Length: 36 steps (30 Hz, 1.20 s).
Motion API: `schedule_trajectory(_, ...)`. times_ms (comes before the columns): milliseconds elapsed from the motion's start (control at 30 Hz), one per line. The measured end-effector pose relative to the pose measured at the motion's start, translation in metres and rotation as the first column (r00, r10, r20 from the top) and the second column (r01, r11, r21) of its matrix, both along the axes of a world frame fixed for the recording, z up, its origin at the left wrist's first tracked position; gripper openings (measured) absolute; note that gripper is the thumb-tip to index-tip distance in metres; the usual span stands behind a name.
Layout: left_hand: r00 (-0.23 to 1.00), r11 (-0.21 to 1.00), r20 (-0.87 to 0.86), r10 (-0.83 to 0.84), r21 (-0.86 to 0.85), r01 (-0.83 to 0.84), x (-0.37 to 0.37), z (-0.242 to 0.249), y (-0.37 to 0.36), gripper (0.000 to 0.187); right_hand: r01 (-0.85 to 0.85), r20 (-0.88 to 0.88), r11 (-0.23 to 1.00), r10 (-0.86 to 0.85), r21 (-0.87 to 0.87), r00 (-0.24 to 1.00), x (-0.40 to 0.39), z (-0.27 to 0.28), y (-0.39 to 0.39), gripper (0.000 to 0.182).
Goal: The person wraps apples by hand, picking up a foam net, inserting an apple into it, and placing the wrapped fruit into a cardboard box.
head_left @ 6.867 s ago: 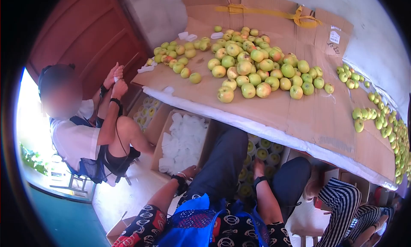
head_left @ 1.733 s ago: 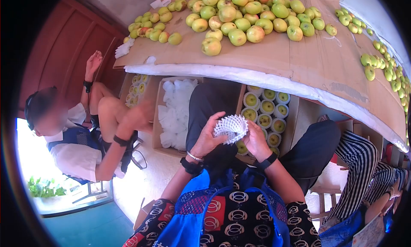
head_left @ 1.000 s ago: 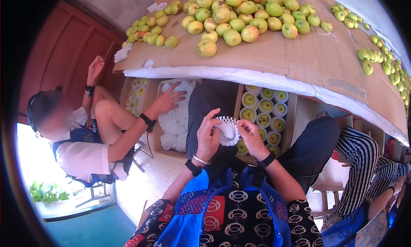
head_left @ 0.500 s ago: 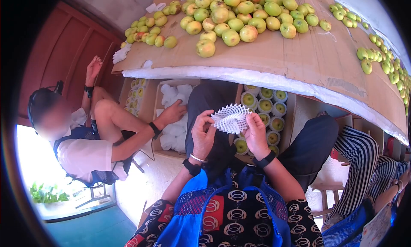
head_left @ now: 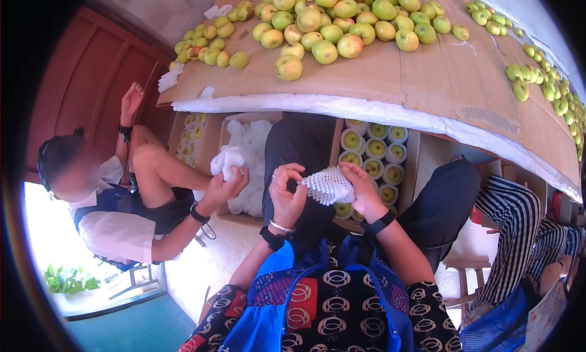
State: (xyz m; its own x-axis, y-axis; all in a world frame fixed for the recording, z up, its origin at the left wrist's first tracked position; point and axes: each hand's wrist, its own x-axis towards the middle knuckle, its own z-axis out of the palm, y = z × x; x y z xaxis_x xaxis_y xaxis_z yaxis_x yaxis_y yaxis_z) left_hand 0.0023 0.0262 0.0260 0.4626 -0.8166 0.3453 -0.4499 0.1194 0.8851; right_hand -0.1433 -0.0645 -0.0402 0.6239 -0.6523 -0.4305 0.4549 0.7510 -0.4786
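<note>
A white foam fruit net (head_left: 329, 186) is stretched sideways between my two hands, narrow at the left and wide at the right. My left hand (head_left: 287, 196) pinches its narrow end between thumb and fingertips. Closed around the wide end is my right hand (head_left: 364, 194), with its thumb and fingers on the mesh. Behind and below the net, an open carton (head_left: 414, 163) holds rows of green apples (head_left: 376, 149) in white foam nets. Part of this carton is hidden by my hands and legs.
A cardboard-covered table (head_left: 378, 77) bears a heap of loose apples (head_left: 310, 21). To the left, a seated person (head_left: 119, 230) holds a white foam net (head_left: 227, 161) above a carton of foam nets (head_left: 247, 187). Striped trousers (head_left: 510, 230) of another person show at right.
The foam net has turned from an open, flared shape to a sideways cone, its narrow end at my left fingers. The person at left has lifted a foam net from the carton.
</note>
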Motion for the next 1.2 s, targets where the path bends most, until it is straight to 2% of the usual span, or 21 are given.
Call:
schedule_trajectory(33, 0.98, 0.999, 0.2, -0.025, 0.041, 0.017, 0.0, 0.002, 0.003, 0.017, 0.0, 0.001, 1.0, 0.0, -0.001, 1.0, 0.0, -0.004, -0.001, 0.014)
schedule_trajectory(67, 0.993, 0.995, -0.101, -0.056, 0.078, 0.064, -0.001, -0.006, 0.005, 0.017, 0.018, -0.015, 1.0, -0.018, 0.009, 1.0, 0.001, -0.009, -0.003, 0.017)
schedule_trajectory(100, 0.993, 0.995, -0.104, -0.056, 0.079, 0.065, -0.003, -0.006, 0.005, 0.017, 0.036, -0.033, 0.999, -0.035, 0.019, 0.999, 0.0, -0.013, -0.003, 0.02)
schedule_trajectory(167, 0.829, 0.977, -0.559, -0.021, 0.164, 0.135, -0.005, -0.004, 0.003, 0.017, 0.061, -0.084, 0.997, -0.065, -0.049, 0.994, -0.003, -0.021, -0.004, 0.021)
schedule_trajectory(200, 0.829, 0.977, -0.559, -0.022, 0.163, 0.136, -0.004, -0.005, 0.002, 0.017, 0.084, -0.129, 0.989, -0.1, -0.121, 0.987, -0.005, -0.023, -0.006, 0.023)
schedule_trajectory(267, 0.639, 0.991, -0.766, 0.069, 0.128, 0.047, -0.002, -0.009, 0.001, 0.014, 0.113, -0.198, 0.965, -0.162, -0.235, 0.967, -0.007, -0.026, -0.007, 0.027)
schedule_trajectory(333, 0.701, 0.989, -0.71, 0.067, 0.142, 0.049, -0.002, -0.001, -0.001, 0.013, 0.119, -0.257, 0.929, -0.218, -0.351, 0.942, -0.008, -0.016, -0.01, 0.031)
schedule_trajectory(400, 0.739, 0.993, -0.67, 0.065, 0.116, 0.019, -0.001, 0.0, -0.002, 0.01, 0.156, -0.176, 0.765, -0.333, -0.625, 0.926, -0.012, 0.003, -0.013, 0.052)
schedule_trajectory(433, 0.738, 0.993, -0.671, 0.066, 0.116, 0.016, 0.0, 0.0, -0.002, 0.01, 0.153, -0.178, 0.765, -0.331, -0.626, 0.927, -0.015, 0.017, -0.013, 0.052)
schedule_trajectory(500, 0.784, 0.982, -0.619, 0.048, 0.172, 0.076, 0.001, -0.001, -0.003, 0.011, -0.188, -0.309, 0.345, -0.342, -0.92, 0.887, -0.02, 0.042, -0.012, 0.077)
schedule_trajectory(533, 0.783, 0.982, -0.62, 0.047, 0.172, 0.078, -0.001, -0.003, -0.003, 0.011, -0.247, -0.324, 0.227, -0.418, -0.942, 0.849, -0.016, 0.05, -0.01, 0.091)
schedule_trajectory(633, 0.862, 0.977, -0.506, -0.042, 0.16, 0.142, -0.009, -0.002, -0.003, 0.01, -0.42, -0.416, 0.109, -0.493, -0.901, 0.764, -0.012, 0.054, -0.003, 0.092)
schedule_trajectory(700, 0.893, 0.931, -0.404, -0.198, 0.207, 0.3, -0.013, 0.002, -0.003, 0.011, -0.397, -0.402, 0.125, -0.512, -0.909, 0.76, -0.014, 0.052, -0.001, 0.087)
schedule_trajectory(767, 0.851, 0.95, -0.487, -0.197, 0.118, 0.288, -0.019, 0.005, -0.004, 0.016, -0.31, -0.451, 0.495, -0.194, -0.812, 0.871, -0.015, 0.041, 0.001, 0.077)
schedule_trajectory(833, 0.73, 0.979, -0.671, -0.131, 0.031, 0.204, -0.018, 0.019, -0.007, 0.027, -0.228, -0.374, 0.451, -0.267, -0.863, 0.888, -0.012, 0.037, -0.001, 0.066)
schedule_trajectory(867, 0.799, 0.992, -0.596, -0.08, 0.03, 0.122, -0.008, 0.003, -0.004, 0.05, -0.166, -0.349, 0.57, -0.229, -0.805, 0.909, -0.012, 0.036, -0.001, 0.058)
schedule_trajectory(900, 0.798, 0.992, -0.596, -0.087, 0.024, 0.126, -0.004, 0.001, -0.006, 0.05, -0.107, -0.319, 0.68, -0.195, -0.725, 0.927, -0.013, 0.036, 0.0, 0.052)
schedule_trajectory(967, 0.937, 0.941, -0.248, -0.246, 0.172, 0.293, 0.002, -0.001, -0.007, 0.067, -0.072, -0.266, 0.681, -0.185, -0.728, 0.946, -0.012, 0.028, -0.002, 0.046)
schedule_trajectory(1000, 0.88, 0.918, -0.397, -0.26, 0.183, 0.353, -0.009, 0.002, -0.007, 0.078, -0.04, -0.21, 0.685, -0.167, -0.728, 0.963, -0.01, 0.026, -0.002, 0.04)
schedule_trajectory(1100, 0.868, 0.841, -0.465, -0.175, 0.388, 0.377, -0.008, -0.014, -0.008, 0.061, -0.002, -0.19, 0.792, -0.144, -0.611, 0.971, -0.007, 0.027, 0.003, 0.034)
schedule_trajectory(1200, 0.907, 0.858, -0.363, -0.216, 0.374, 0.353, -0.004, -0.029, -0.006, 0.048, -0.082, -0.307, 0.675, -0.221, -0.734, 0.926, -0.013, 0.032, -0.001, 0.037)
